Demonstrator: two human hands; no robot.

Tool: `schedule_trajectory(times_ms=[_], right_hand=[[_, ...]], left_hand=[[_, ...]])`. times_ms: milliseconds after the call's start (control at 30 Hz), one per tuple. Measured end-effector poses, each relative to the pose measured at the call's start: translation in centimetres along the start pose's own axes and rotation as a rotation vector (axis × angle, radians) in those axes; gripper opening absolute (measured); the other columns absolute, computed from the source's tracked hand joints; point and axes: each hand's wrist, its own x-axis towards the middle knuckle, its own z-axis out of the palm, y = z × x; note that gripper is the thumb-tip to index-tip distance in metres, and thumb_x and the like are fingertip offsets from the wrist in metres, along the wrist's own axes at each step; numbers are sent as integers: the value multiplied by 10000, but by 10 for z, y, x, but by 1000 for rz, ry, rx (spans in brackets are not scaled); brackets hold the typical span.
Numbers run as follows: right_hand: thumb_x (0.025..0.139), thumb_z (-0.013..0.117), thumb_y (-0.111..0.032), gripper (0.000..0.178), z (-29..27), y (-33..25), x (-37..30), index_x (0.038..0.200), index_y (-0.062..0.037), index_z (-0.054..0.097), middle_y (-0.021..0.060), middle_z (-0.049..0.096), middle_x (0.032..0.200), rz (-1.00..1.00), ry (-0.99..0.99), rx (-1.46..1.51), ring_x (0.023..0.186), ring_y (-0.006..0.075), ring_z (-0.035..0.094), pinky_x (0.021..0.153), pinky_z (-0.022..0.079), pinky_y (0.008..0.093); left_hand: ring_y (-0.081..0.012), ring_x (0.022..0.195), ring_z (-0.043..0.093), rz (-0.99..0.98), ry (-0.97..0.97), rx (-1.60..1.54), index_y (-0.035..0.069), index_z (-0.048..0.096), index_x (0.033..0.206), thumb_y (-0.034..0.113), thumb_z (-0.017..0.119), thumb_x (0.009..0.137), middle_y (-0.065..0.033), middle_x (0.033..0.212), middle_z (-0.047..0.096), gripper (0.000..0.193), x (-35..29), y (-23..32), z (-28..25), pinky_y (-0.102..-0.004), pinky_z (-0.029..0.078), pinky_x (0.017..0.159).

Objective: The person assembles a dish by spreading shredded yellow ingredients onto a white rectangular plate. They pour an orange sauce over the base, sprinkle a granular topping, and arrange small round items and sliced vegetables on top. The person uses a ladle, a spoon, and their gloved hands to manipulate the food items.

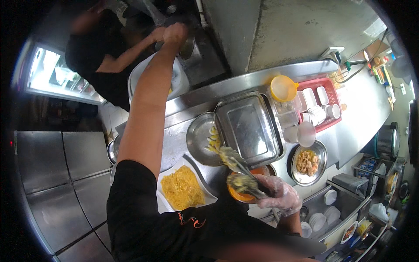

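My left arm stretches far to the upper left. My bare left hand is closed beside a co-worker's hand, over a dark pan; what it grips is hidden. My right hand, in a clear plastic glove, grips metal tongs whose broad ends are smeared with yellow-green food. Beneath the tongs is a bowl of orange liquid. Yellow food pieces lie at the edge of a round metal pan, beyond the tongs' tips. Between my arms sits a white square dish of shredded yellow food.
A rectangular steel tray fills the middle of the counter. Farther right are a yellow-rimmed container, a red basket of white tubs, and a metal plate with cooked pieces. A white bucket stands under my left forearm, near the co-worker.
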Motion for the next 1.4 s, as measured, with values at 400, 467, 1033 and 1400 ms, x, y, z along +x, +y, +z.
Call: schedule_trajectory(times_ms=[400, 467, 1033, 1400], right_hand=[[627, 926, -466, 693, 1, 0, -8, 1034, 21, 646, 49, 650, 794, 105, 435, 350, 667, 114, 605, 590, 448, 229], [648, 907, -495, 703, 4, 10, -4, 1039, 28, 647, 57, 656, 798, 76, 404, 291, 655, 126, 618, 564, 456, 229], [978, 598, -289, 411, 139, 66, 92, 1310, -54, 539, 152, 685, 1003, -79, 39, -1683, 970, 320, 677, 826, 551, 452], [887, 582, -132, 257, 212, 80, 147, 1119, -49, 656, 122, 710, 949, -435, 4, -1890, 877, 282, 713, 730, 605, 392]], left_hand=[[-300, 1254, 613, 53, -263, 218, 145, 677, 1285, 252, 540, 999, -126, 1341, 647, 334, -7, 40, 45, -456, 500, 1003], [-294, 1187, 634, 158, -251, 185, 129, 672, 1262, 280, 538, 1011, -131, 1276, 669, 322, -27, 54, 14, -432, 517, 955], [-251, 681, 689, -744, -487, -933, -21, 628, 973, 391, 569, 1010, -161, 784, 689, 418, -717, -48, 81, -375, 532, 639], [-294, 629, 674, -619, -179, -1089, -22, 663, 953, 274, 623, 964, -154, 712, 672, 299, -701, -57, 136, -416, 529, 631]])
